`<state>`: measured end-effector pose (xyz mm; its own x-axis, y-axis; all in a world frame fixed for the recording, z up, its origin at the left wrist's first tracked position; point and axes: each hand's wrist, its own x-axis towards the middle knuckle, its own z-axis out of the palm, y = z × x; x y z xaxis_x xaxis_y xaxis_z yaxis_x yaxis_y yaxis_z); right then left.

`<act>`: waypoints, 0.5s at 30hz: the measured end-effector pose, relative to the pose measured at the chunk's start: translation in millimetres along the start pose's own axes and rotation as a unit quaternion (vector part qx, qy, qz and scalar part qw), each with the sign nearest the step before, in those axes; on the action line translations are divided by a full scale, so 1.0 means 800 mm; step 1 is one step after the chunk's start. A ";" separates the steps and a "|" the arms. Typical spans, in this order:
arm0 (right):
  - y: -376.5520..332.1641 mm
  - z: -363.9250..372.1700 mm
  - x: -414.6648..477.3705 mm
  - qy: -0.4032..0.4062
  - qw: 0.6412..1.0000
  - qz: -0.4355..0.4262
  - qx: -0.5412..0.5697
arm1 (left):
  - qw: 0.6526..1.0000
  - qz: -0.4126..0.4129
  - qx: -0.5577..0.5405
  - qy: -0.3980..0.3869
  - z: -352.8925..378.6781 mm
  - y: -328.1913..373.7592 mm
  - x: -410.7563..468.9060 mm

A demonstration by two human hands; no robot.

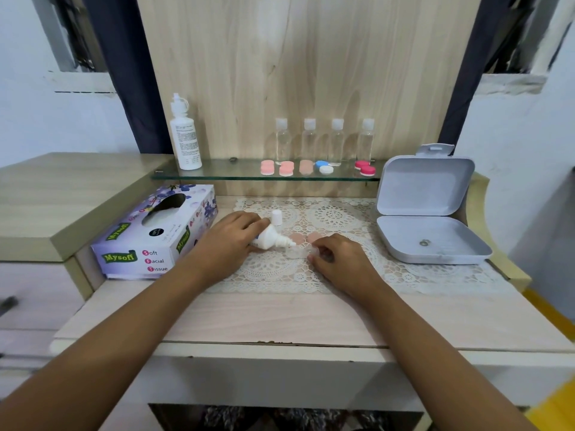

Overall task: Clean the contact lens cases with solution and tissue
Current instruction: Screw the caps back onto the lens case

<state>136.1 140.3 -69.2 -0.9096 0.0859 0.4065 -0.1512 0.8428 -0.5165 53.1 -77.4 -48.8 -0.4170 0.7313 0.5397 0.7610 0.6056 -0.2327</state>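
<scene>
Both of our hands are busy on the lace mat (342, 213): our left hand (231, 241) grips the small solution bottle (270, 237), tipped over so its nozzle points right, and our right hand (339, 259) has its fingers curled on the right end of the clear lens case (295, 252), which lies on the mat just under the nozzle tip. The case's two pink caps (306, 237) lie just behind it, and the bottle's white cap (276, 216) stands near our left knuckles. We judge the filling step is in hand, and the risks are plain: a hard squeeze would flood the shallow wells and soak the lace; a nozzle tip touching the case would dirty the solution; a slack right hand would let the light case skate. The tissue box (155, 237) sits just to our left for the wiping.
</scene>
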 end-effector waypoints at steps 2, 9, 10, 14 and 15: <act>-0.001 0.000 0.000 0.002 1.000 -0.001 0.001 | 1.000 0.004 0.005 -0.005 0.001 -0.003 0.000; -0.002 0.000 -0.001 0.004 1.000 -0.002 0.010 | 1.000 0.019 0.013 -0.003 0.002 -0.007 0.001; -0.002 -0.001 -0.001 0.003 1.000 -0.001 0.010 | 1.000 0.022 0.017 -0.001 0.003 -0.007 0.001; -0.003 -0.002 -0.001 -0.001 1.000 0.004 0.015 | 0.999 0.028 0.022 0.003 0.005 -0.009 0.002; -0.003 -0.003 -0.001 -0.002 1.000 0.005 0.014 | 0.999 0.029 0.024 0.003 0.006 -0.009 0.002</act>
<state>137.8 139.4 -66.7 -0.9128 0.0912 0.3980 -0.1534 0.8267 -0.5413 44.6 -79.5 -50.0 -0.3695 0.7634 0.5298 0.7589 0.5769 -0.3021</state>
